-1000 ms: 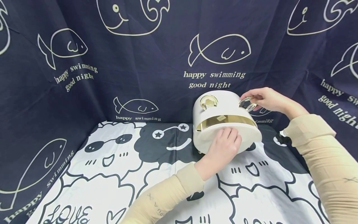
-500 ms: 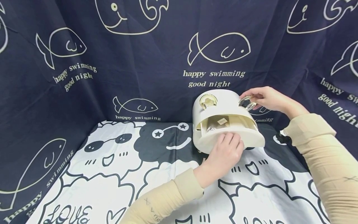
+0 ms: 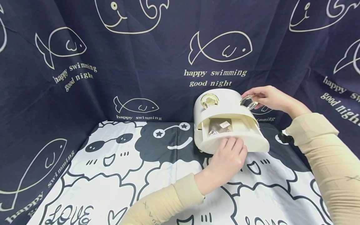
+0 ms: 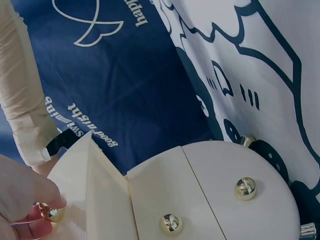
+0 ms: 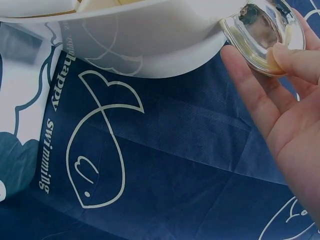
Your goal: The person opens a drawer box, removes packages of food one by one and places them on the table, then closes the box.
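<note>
A white round-topped storage box [image 3: 225, 93] stands at the right with its top drawer [image 3: 247, 142] pulled out towards me. My left hand [image 3: 231, 154] pinches the gold drawer knob [image 4: 54, 213] between thumb and fingers. In the open drawer lies a dark plastic packet [image 3: 217, 127] with a white label. My right hand [image 3: 272, 99] grips the shiny gold ear-shaped disc [image 5: 265, 35] on the box's upper right, thumb on its front. A matching gold disc [image 3: 210, 100] at the upper left is untouched.
Lower on the box front, two shut drawers [image 4: 165, 195] carry gold knobs [image 4: 171, 224]. Short gold feet [image 4: 308, 231] show at its base. A white and black patterned cloth [image 3: 92, 187] covers the table; a dark blue fish-print curtain [image 3: 157, 68] hangs close behind.
The left hand has drawn the drawer outwards and down towards me, bringing more of the packet into sight. The right hand stays on the gold disc.
</note>
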Demonstrator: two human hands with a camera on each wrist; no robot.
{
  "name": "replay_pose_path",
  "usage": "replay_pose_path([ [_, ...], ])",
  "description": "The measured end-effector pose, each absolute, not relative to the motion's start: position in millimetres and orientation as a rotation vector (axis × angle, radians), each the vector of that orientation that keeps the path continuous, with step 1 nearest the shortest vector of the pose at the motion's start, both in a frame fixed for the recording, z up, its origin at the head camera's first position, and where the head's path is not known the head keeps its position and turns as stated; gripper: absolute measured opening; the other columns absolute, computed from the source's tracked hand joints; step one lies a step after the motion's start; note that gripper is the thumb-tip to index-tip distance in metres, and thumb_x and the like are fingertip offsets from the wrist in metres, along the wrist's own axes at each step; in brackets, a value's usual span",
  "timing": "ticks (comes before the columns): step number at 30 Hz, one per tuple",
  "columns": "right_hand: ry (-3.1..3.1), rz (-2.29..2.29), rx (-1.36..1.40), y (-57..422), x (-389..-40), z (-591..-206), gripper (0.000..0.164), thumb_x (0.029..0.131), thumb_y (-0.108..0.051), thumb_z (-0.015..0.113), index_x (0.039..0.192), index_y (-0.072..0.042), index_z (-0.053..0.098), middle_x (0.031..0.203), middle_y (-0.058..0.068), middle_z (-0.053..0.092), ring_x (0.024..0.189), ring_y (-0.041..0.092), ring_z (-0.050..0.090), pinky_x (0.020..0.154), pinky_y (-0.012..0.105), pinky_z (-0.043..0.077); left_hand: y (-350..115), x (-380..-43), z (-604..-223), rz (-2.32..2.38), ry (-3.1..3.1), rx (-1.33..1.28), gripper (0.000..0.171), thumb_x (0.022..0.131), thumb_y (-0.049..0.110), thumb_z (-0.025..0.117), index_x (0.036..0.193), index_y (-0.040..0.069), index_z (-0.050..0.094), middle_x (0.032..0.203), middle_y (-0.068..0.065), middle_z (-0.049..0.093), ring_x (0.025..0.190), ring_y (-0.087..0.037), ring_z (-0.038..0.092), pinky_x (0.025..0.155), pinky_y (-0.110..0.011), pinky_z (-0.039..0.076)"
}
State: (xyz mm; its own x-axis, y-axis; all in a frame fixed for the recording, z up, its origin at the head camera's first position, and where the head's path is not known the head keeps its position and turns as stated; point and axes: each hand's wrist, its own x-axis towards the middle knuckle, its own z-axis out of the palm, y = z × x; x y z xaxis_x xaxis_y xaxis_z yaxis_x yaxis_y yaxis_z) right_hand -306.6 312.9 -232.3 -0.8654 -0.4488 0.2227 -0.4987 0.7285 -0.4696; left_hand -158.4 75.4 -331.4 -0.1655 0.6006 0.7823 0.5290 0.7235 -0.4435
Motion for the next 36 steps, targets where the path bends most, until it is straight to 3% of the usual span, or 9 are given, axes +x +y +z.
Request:
replay_pose_path([
  [22,-2.802,0.764,0.793,314.0,-305.7,-230.1,0.031,0.09,0.005,0.052,0.116,-0.007,0.065,0.104,0.012,0.068,0.064,0.014,0.066,0.061,0.026,0.055,73.3,-145.6,-330.7,0.086,-1.804,-0.902,0.028,0.091,0.011,0.04,0.09,0.02,0.067,0.088,0.007,0.056,0.084,-0.011,0.053,0.071,-0.022,0.038],
  [36,-2.835,0.767,0.732,312.3,-305.4,-233.6,0.032,0.091,0.003,0.052,0.117,-0.009,0.065,0.106,0.012,0.068,0.067,0.014,0.067,0.063,0.026,0.055,66.6,-143.7,-331.0,-0.003,-1.904,-0.974,0.034,0.095,0.011,0.032,0.099,0.019,0.065,0.097,0.005,0.057,0.09,-0.011,0.053,0.072,-0.022,0.038],
])
